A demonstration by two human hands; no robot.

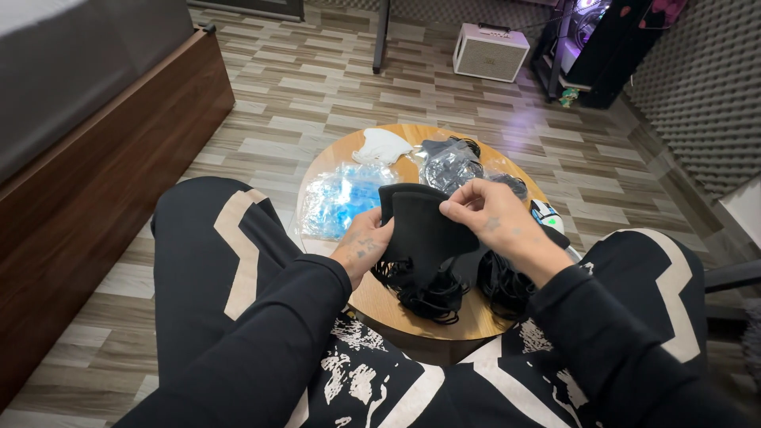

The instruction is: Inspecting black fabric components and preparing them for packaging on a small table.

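Black stretchy fabric is front and centre: a soft black cloth face mask (424, 226) held up over the small round wooden table (468, 317), between the knees of the seated person. Left hand (362, 247) grips its lower left edge, fingers curled shut on the cloth; right hand (487, 212) pinches the top right edge between thumb and fingers. Both are closed on the mask, which hangs a little above the tabletop, not resting on it.

Below it lies a tangle of black elastic-looped masks (432, 297), loose and unpacked. Further back sit crinkly clear plastic packets with blue inside (345, 198), a white moulded mask (380, 147) and a clear bag of dark items (450, 165) (contents hard to make out).

As a judgement: one mask is in hand and being handled, a heap sits loose beside it, and several packets at the back look unopened. That suggests the work is partway, with plenty left on the table.
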